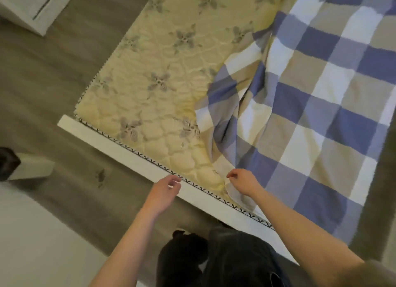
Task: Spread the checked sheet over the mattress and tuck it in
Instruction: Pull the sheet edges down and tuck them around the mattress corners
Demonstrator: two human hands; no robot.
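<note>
Dark trousers sat lowest in view; the person stood at the near edge of the mattress, both bare forearms reaching toward it. Left hand hovered over the white bed rail that ran along the mattress's near edge, fingers loosely curled, nothing in it. Right hand was just inside that same edge, fingers curled round a white fold of the checked sheet, gripping it. Hands were apart, a strip of bare mattress edge between them. Sheet (blue, beige and white checks) covered only the right part of the mattress, bunched into wrinkles along a diagonal border across it; its near corner draped over the mattress edge by the right hand. Left part of the mattress was uncovered: yellow quilting, grey flower print, black zigzag stitching on the edge. Grey floor lay left of the mattress, and a white cabinet stood beyond its far left corner, partly out of view. Sheet not tucked in yet
</note>
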